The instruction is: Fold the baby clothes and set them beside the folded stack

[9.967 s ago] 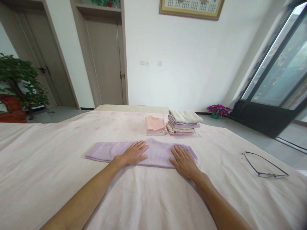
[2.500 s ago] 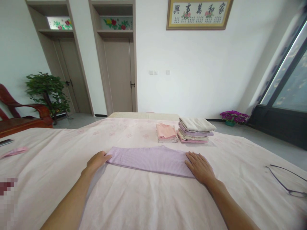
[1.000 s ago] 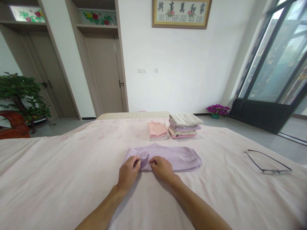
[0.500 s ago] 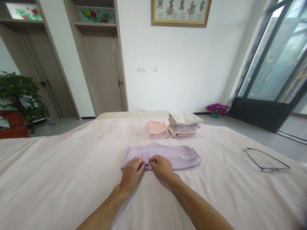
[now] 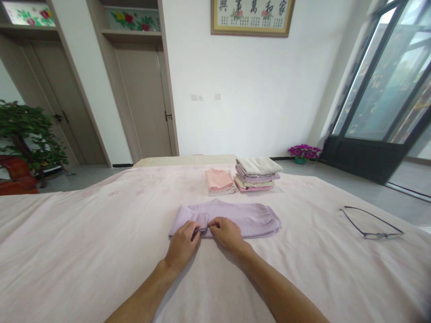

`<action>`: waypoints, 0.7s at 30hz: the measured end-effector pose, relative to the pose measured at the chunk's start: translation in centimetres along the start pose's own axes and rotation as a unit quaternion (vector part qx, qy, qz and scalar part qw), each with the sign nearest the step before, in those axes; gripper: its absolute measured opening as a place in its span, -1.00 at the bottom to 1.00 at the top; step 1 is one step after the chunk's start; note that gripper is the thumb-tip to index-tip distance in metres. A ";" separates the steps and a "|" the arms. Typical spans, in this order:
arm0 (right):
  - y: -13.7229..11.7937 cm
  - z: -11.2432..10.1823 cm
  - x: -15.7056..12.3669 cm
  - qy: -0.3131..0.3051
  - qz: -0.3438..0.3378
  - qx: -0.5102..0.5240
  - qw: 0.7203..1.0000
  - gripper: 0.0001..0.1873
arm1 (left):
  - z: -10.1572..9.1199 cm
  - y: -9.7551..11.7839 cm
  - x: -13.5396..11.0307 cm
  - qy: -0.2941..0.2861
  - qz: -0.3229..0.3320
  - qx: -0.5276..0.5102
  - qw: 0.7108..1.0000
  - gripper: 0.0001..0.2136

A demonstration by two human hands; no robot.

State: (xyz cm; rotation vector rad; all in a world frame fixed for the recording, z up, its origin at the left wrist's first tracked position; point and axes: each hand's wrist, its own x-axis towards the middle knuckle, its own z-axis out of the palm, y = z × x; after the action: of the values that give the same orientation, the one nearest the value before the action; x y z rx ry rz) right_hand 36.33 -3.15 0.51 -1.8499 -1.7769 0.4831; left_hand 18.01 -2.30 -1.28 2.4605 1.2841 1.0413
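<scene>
A lilac, finely striped pair of trousers (image 5: 240,215) lies flat on the pink-white cloth, its gathered waistband to the right. Its left part is folded over towards the middle, where the cuff edge lies on top. My left hand (image 5: 183,242) pinches the near corner of that folded layer between thumb and fingers. Close by on the right, my right hand (image 5: 225,232) has its fingertips pressed together at the fabric beside the cuff edge. The fingertips' exact grip there is partly hidden.
Behind the trousers sit a small peach folded pile (image 5: 220,180) and a taller stack of folded clothes (image 5: 257,172). Eyeglasses (image 5: 373,229) rest at the right on the pale bed cover (image 5: 101,251). Purple flowers (image 5: 303,152) stand on the floor beyond.
My left hand has shifted slightly left and down from the cuff edge, showing more of it. My right hand stays nearly in place. The whole view has moved a little.
</scene>
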 end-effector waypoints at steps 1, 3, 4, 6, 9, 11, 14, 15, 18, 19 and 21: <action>-0.1 -0.1 0.0 -0.004 0.000 0.000 1.000 -0.73 | 0.0 -0.1 0.0 0.008 -0.008 -0.010 1.000 -0.86; -0.4 -0.3 0.0 -0.008 0.005 -0.013 1.000 -0.73 | 0.0 -0.2 0.0 0.025 -0.019 -0.024 0.999 -0.86; -0.5 -0.4 0.0 -0.011 0.010 -0.020 1.000 -0.70 | 0.0 -0.3 0.0 0.033 -0.021 -0.029 0.999 -0.87; -0.7 -0.7 0.1 -0.023 0.012 -0.018 1.000 -0.55 | 0.0 -0.3 0.0 0.044 -0.018 -0.034 0.998 -0.87; -0.8 -0.9 0.4 -0.053 -0.003 0.050 0.997 -0.32 | 0.0 -0.1 0.1 0.050 0.012 -0.040 0.998 -0.86; -0.8 -0.9 0.8 -0.066 -0.005 0.098 0.993 -0.23 | 0.1 0.1 0.2 0.050 0.040 -0.043 0.997 -0.85; -0.6 -0.2 1.5 -0.063 0.021 0.171 0.983 -0.30 | 0.5 0.5 0.4 0.055 0.073 -0.047 0.995 -0.82; -0.6 0.1 1.7 -0.056 0.031 0.198 0.978 -0.39 | 0.7 0.7 0.4 0.057 0.083 -0.046 0.994 -0.82; -0.7 0.6 2.1 -0.032 0.049 0.253 0.966 -0.67 | 0.9 0.8 0.5 0.062 0.103 -0.020 0.993 -0.80; -0.8 0.6 2.2 -0.026 0.054 0.270 0.961 -0.73 | 0.9 0.8 0.5 0.067 0.105 0.001 0.992 -0.79; -1.2 0.1 2.2 -0.020 0.063 0.299 0.952 -0.79 | 0.7 0.6 0.6 0.086 0.090 0.053 0.991 -0.71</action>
State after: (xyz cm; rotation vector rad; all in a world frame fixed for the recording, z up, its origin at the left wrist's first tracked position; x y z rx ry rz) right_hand 35.52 -0.93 1.37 -1.5219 -1.3327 0.9884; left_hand 19.11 -2.07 -1.20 2.6577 1.2112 1.2863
